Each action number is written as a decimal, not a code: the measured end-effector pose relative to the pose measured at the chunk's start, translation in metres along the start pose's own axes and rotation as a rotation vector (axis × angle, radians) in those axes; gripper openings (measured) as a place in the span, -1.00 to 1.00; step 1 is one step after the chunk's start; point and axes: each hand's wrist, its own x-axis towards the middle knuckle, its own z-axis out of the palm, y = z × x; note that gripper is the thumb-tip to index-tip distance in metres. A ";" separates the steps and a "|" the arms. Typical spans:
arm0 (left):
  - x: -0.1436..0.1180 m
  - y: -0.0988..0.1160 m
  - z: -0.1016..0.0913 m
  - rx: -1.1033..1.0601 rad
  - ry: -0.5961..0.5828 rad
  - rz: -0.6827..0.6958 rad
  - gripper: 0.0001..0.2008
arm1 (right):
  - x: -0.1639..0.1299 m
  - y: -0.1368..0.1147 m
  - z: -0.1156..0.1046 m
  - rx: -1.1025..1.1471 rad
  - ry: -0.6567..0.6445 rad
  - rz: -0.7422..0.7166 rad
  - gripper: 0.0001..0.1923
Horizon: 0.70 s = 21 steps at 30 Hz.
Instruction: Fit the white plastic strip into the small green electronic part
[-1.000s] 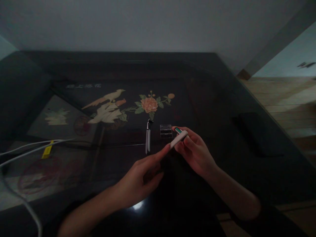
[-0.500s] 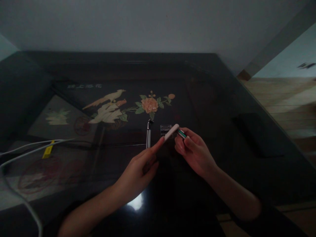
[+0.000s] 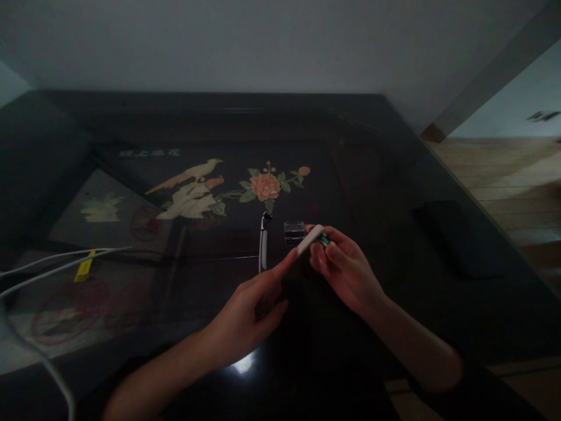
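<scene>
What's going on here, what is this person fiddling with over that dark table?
A person works over a glossy black table in dim light. Their left hand holds a slim white stick-like piece at its near end, while the right hand pinches a small green-tipped part against its far end. Just beyond lie a small clear plastic case and a thin metal tool. White cables lie at the left.
</scene>
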 end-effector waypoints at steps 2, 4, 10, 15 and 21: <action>-0.001 0.001 0.000 -0.014 -0.030 0.024 -0.28 | 0.000 -0.001 0.001 0.011 0.018 0.029 -0.62; -0.003 0.001 0.000 -0.017 -0.057 0.052 -0.27 | 0.000 -0.001 0.001 0.012 0.025 0.043 -0.60; -0.003 0.000 0.000 -0.027 -0.063 0.068 -0.26 | 0.000 -0.001 0.000 0.025 0.040 0.062 -0.58; -0.001 0.000 0.002 0.007 0.018 0.046 -0.30 | 0.000 -0.001 0.001 -0.007 0.031 0.055 -0.59; 0.000 -0.001 0.002 0.075 0.069 0.020 -0.34 | 0.001 0.001 0.000 -0.026 -0.025 0.005 -0.60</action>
